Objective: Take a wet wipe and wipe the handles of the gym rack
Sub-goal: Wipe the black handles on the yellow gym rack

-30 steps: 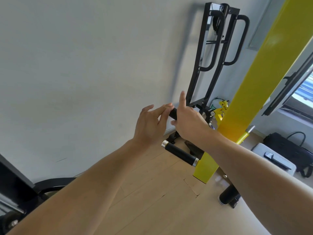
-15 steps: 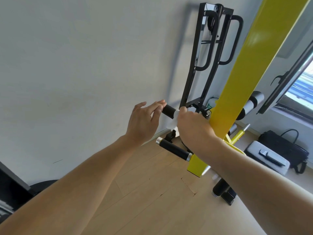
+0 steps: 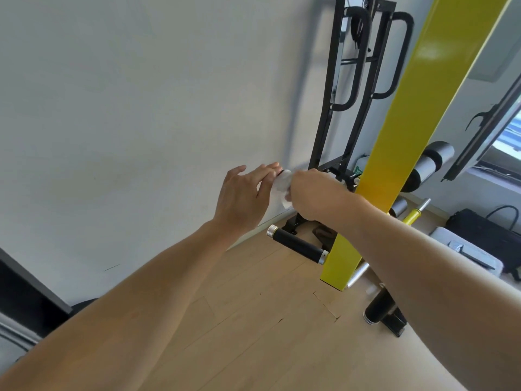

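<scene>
While both bare forearms reach in from the lower edge, the count runs near to far:

Hands: two. The left hand [image 3: 243, 196] has its fingers straight, their tips lying against the end of the upper handle; it grasps nothing. The right hand [image 3: 315, 195] is curled around the wet wipe [image 3: 282, 185] and presses it onto that handle.

Wet wipe: one, a crumpled white wad between the two hands, at the outer end of the upper handle. Only part of it shows; the rest is inside the right hand.

Handles: two seen on the yellow post [image 3: 403, 131]. The lower handle [image 3: 296, 246] is black with silver end caps, sticks out leftward from the post, and is untouched. The upper handle [image 3: 280, 173] is almost wholly covered by wipe and hands; only a dark sliver at its tip shows.

Floor: pale wood planks [image 3: 253, 320], with one black roller [image 3: 376, 309] lying near the post's foot.

Black frame: one [image 3: 338, 114], standing against the white wall [image 3: 141, 94], carrying two padded loop grips; its top is cut off by the upper edge.

Far right: one grey case [image 3: 462, 249] and one black bag [image 3: 485, 232] on the floor, both partly hidden by the right forearm; one window [image 3: 507, 142] cut off at the right edge.
</scene>
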`<action>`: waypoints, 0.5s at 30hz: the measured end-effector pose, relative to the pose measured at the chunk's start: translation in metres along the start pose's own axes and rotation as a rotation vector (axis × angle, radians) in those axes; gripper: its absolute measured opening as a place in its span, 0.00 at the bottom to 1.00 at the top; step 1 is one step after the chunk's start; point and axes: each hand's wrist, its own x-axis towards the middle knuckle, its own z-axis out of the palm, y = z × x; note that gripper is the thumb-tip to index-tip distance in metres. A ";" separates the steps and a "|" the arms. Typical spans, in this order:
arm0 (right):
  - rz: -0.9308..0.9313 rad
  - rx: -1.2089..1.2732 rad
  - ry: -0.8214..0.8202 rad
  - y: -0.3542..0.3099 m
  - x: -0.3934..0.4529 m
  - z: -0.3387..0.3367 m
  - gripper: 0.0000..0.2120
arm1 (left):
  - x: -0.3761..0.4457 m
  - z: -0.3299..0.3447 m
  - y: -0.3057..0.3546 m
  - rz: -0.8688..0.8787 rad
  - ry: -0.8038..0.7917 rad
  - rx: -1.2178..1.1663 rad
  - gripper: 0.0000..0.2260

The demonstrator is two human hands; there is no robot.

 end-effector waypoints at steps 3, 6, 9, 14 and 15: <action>0.000 -0.302 0.004 0.003 -0.021 0.002 0.17 | 0.002 0.002 -0.002 0.023 0.010 0.027 0.21; 0.029 -0.521 0.097 0.001 -0.040 0.013 0.23 | 0.003 0.007 -0.003 0.035 0.024 0.026 0.21; -0.024 -0.606 0.179 0.001 -0.059 0.010 0.24 | 0.000 0.013 -0.002 0.015 0.047 0.008 0.21; -0.157 0.002 0.121 0.001 -0.095 -0.003 0.15 | -0.024 0.020 0.004 -0.069 0.022 -0.143 0.20; -0.147 0.197 0.121 0.001 -0.102 0.001 0.17 | -0.034 0.019 0.006 -0.121 -0.009 -0.196 0.20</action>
